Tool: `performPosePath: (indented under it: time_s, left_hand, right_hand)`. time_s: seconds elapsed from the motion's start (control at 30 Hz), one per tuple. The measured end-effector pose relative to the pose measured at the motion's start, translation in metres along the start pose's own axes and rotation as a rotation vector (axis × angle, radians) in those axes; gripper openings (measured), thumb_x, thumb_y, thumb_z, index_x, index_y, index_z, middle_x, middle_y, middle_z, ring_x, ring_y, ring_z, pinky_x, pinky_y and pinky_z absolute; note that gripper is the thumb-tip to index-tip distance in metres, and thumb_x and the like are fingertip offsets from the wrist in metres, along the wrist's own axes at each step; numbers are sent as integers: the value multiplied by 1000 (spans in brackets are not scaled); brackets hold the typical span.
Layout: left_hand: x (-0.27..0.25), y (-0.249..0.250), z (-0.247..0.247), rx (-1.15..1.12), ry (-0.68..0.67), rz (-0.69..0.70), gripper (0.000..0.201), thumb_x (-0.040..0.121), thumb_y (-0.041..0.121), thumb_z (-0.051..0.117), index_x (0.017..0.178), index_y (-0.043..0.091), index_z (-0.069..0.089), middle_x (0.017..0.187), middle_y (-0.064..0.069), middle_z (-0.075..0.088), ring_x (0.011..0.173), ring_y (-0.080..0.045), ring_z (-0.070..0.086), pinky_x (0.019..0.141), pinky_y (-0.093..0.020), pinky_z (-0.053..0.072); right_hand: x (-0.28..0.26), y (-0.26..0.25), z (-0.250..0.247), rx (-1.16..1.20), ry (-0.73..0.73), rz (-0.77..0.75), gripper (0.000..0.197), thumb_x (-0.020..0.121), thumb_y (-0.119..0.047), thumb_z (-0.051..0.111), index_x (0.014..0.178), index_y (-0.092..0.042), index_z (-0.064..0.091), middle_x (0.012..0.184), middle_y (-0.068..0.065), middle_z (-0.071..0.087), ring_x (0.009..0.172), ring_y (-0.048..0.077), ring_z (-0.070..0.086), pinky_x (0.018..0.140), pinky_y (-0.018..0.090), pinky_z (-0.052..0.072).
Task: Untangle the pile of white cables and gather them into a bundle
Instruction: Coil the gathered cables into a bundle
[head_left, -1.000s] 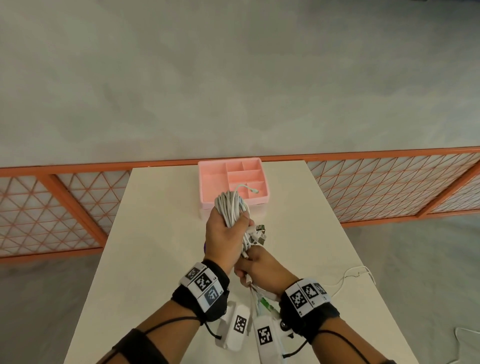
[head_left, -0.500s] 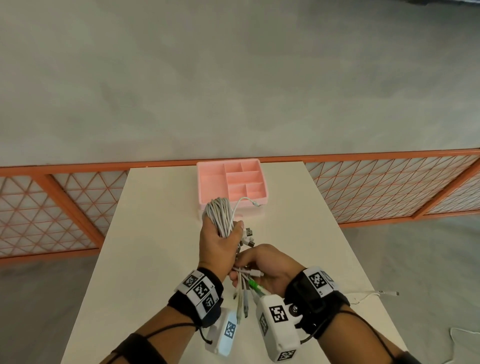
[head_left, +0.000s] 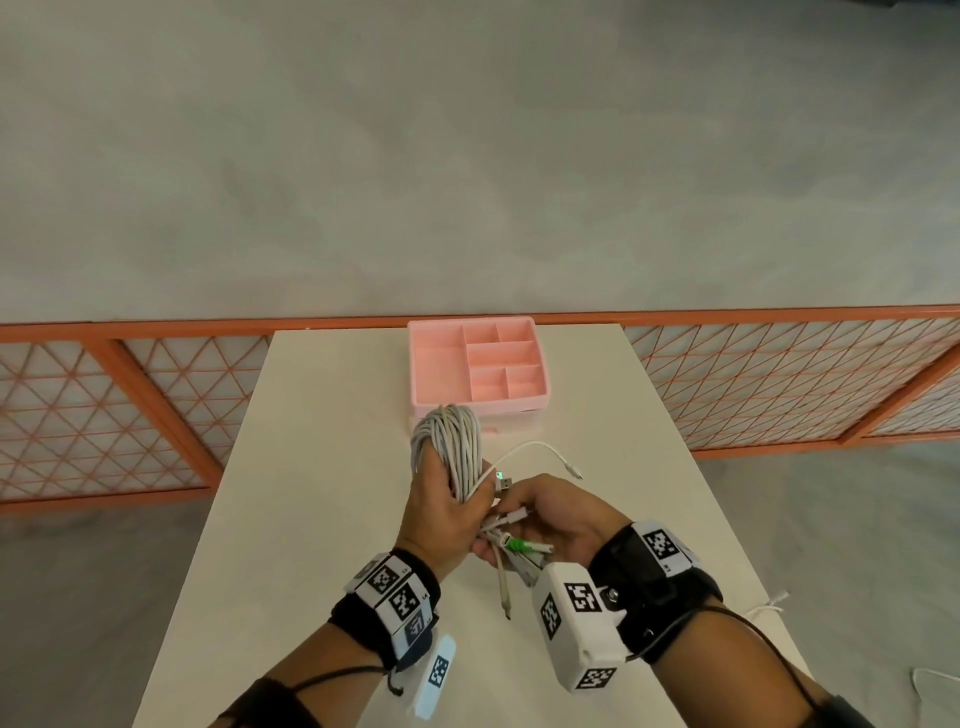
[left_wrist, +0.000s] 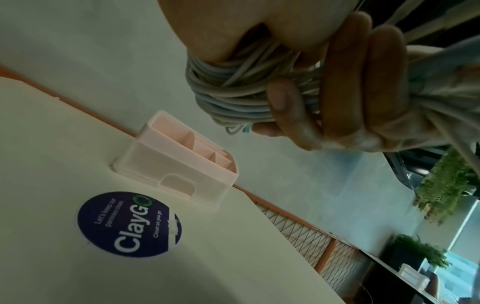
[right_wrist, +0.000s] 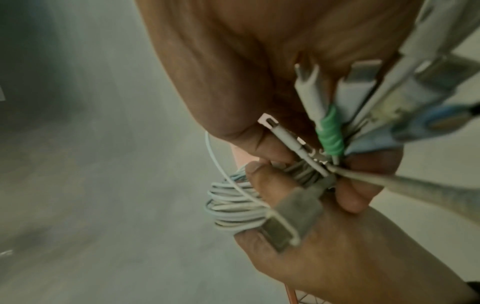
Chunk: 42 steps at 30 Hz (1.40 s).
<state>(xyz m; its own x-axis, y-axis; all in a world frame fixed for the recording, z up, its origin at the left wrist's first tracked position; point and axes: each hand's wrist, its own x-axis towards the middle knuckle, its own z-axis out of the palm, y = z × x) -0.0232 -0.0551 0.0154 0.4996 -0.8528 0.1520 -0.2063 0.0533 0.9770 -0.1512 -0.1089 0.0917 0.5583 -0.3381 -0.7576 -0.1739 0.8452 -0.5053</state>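
From the head view, the left hand (head_left: 451, 512) grips the coiled white cables (head_left: 451, 446) above the counter (head_left: 322, 467), near a pink organizer (head_left: 478, 366). The left wrist view shows fingers (left_wrist: 345, 82) wrapped around the coil. The right wrist view shows the right hand (right_wrist: 259, 86) pinching the plug ends (right_wrist: 330, 131).

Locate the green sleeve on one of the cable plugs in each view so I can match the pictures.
Head: the green sleeve sits low and centre, among the plug ends between the two hands, just below the left hand.
Left wrist: too blurred to tell; fingers and cable ends cover that spot.
Right wrist: right of centre, upper half, against the palm.
Shared landmark: the looped cable bundle.
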Motion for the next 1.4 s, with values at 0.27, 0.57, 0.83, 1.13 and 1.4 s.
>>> performPosePath:
  time_s: [0.27,0.57,0.83,1.13,1.4]
  left_hand:
    - [-4,-1,-10,69,-256,61,69,73,62,74,125,33,40,111,0,60,105,-13,63,89,-45,56]
    - [-7,0,-24,299,-592,38,123,43,39,99,132,34,13,126,21,44,123,-4,48,105,-11,37]
    - [-9,-3,-17,410,-497,156,126,59,57,81,150,10,9,144,-1,36,136,-14,38,112,-21,31]
    - [-13,-8,-6,476,-363,153,80,69,38,81,130,14,35,118,0,53,111,-17,55,91,-38,51]
    - [-11,2,-3,577,-321,163,64,73,27,75,125,12,40,108,-2,61,96,-23,62,78,-38,53]
  right_hand:
    - [0,-14,-5,-158,180,48,21,84,4,38,77,8,58,72,27,61,51,34,62,52,35,57]
    - [18,-17,-5,-505,325,36,39,63,-6,53,95,13,67,101,32,69,89,45,66,80,49,54]
    - [13,-16,3,-503,292,-32,20,73,4,46,85,5,62,78,28,66,64,34,65,66,43,59]
    - [-9,-14,15,-612,179,-21,20,81,7,46,95,16,58,81,38,67,77,54,68,74,56,58]
    - [-11,-18,13,-708,174,-81,31,82,2,39,97,19,59,84,38,67,80,48,71,75,47,59]
